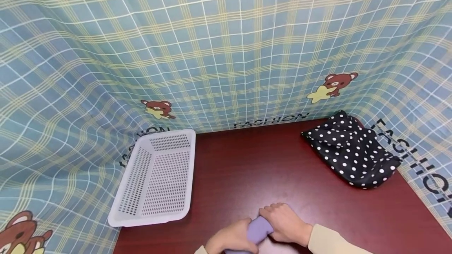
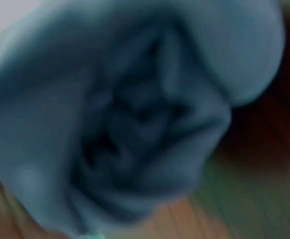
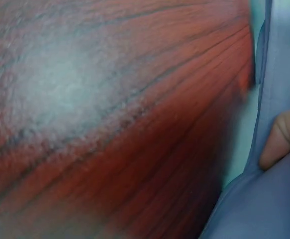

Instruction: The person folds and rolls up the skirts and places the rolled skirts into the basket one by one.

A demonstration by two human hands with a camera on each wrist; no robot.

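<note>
At the bottom centre of the head view I see both hands wrapped around a rolled, pale lavender soft cloth (image 1: 259, 230), the left hand (image 1: 229, 240) gripping its lower end and the right hand (image 1: 287, 222) curled over its upper end. The roll lies on the dark red wooden table (image 1: 254, 167), near its front edge, with bare surface stretching up-frame between the white perforated plastic basket (image 1: 157, 177) at left and the black white-dotted fabric bundle (image 1: 351, 152) at upper right. In the left wrist view the roll's end shows spiralled folds.

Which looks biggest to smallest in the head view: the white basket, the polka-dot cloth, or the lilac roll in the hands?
1. White basket.
2. Polka-dot cloth, clearly smaller than the basket.
3. Lilac roll, smallest by far, though the left hand and right hand grip it and hide part of it.
</note>
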